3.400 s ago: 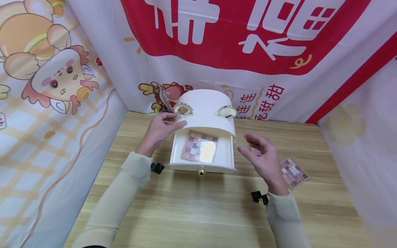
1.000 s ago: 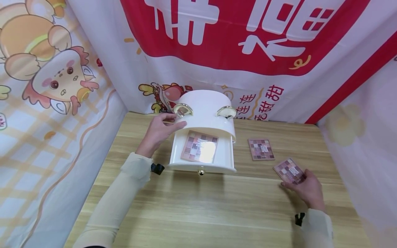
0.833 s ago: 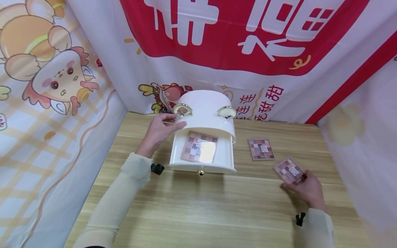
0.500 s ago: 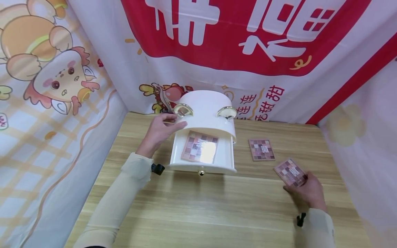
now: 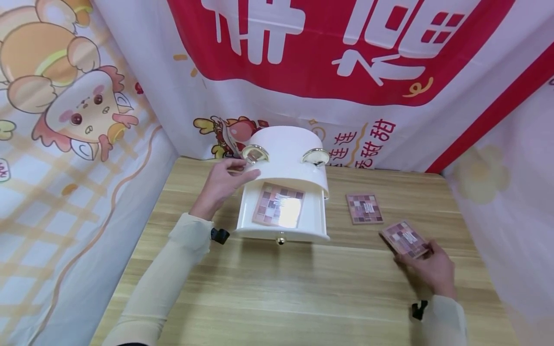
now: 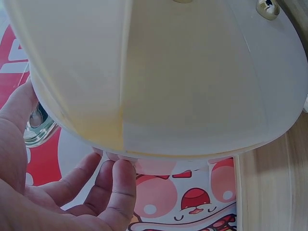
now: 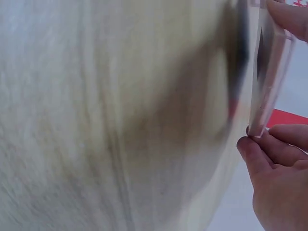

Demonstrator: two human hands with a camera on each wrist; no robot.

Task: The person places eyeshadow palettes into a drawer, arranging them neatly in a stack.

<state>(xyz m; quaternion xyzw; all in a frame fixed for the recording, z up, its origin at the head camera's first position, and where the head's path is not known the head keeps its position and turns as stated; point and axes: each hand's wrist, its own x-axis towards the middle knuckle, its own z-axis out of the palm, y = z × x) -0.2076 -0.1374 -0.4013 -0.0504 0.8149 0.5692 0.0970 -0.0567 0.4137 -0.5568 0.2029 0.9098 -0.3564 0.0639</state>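
from the head view, i see the left hand (image 5: 220,185) set against the side of a white cabinet (image 5: 287,139), thumb on its curved front and the other fingers round its flank, gripping that edge. to the right of this hand and nearer the person, the drawer (image 5: 313,216) stands pulled out, a gold knob (image 5: 281,239) on its front. a patterned palette (image 5: 270,204) lies in it, glare over part of its face. just beyond the left thumb sits a gold-rimmed ornament (image 5: 256,154), and its match (image 5: 317,156) is farther right.

well off to the right, the right hand (image 5: 433,269) pinches a second palette (image 5: 404,239), which points ahead and leftward from the fingers. a third palette (image 5: 364,209) lies on the wooden table (image 5: 277,298), farther ahead and left of that hand, near the pinched one. a red and white cloth (image 5: 329,62) hangs beyond both hands.

in the left wrist view, thumb and fingers meet the cabinet at its rim, apart from each other, some tips hidden; the pale wall spreads up and right of them, and a cartoon print shows beyond the fingertips.

in the right wrist view, partly blurred, the second palette is seen edge-on between thumb and fingertips. the table fills the space to the left of the hand; i cannot tell whether the palette touches it.
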